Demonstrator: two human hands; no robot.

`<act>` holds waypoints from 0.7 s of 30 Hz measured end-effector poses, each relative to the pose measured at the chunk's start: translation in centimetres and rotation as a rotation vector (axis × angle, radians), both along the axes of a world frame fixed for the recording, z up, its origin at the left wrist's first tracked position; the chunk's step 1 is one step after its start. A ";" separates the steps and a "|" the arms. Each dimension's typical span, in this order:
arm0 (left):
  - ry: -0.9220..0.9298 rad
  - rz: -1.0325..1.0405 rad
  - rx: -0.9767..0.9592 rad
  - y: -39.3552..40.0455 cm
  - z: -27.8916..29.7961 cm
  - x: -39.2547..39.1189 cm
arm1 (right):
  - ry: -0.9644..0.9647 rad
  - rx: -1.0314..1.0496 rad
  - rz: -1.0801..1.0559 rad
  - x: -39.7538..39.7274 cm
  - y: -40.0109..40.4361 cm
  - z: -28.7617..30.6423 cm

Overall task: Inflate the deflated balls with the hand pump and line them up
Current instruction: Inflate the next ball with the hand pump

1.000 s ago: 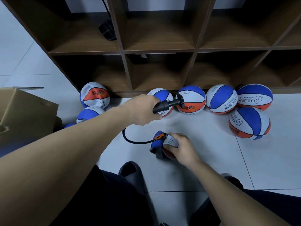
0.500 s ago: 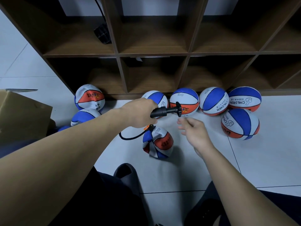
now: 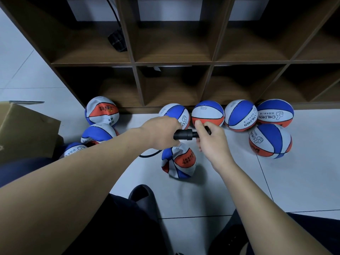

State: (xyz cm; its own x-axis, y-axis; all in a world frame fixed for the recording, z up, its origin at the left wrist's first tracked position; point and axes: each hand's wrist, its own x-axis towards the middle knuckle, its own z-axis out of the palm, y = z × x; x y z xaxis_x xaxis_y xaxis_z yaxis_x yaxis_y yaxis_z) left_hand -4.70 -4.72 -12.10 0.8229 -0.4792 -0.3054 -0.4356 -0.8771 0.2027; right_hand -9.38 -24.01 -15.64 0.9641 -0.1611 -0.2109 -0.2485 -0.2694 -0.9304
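The right hand [image 3: 211, 138] has left the crumpled ball [image 3: 178, 161] on the floor and closed on the hand pump [image 3: 185, 134] handle; left hand [image 3: 161, 132] grips the barrel — the ball looks limp, light, likely to tip.

Balls total: nine, all blue, white and orange. Round, inflated balls [image 3: 207, 113]: five. Crumpled, deflated balls [image 3: 178, 160]: four. Hand pump [image 3: 185, 134]: one. Hands: two. Cardboard box [image 3: 24, 129]: one. Shelf unit [image 3: 174, 59]: one.
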 end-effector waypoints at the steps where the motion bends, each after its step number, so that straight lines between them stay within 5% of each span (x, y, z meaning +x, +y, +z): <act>1: 0.002 0.013 0.011 0.0 -0.1 0.0 | 0.001 -0.008 -0.002 0.1 -0.1 -0.3; 11: 0.013 0.092 0.049 2.6 -1.3 0.8 | -0.021 -0.116 -0.182 1.7 -6.2 -0.5; 21: -0.067 0.030 0.018 -0.1 0.2 -0.4 | -0.118 -0.172 -0.263 0.8 -0.6 -0.2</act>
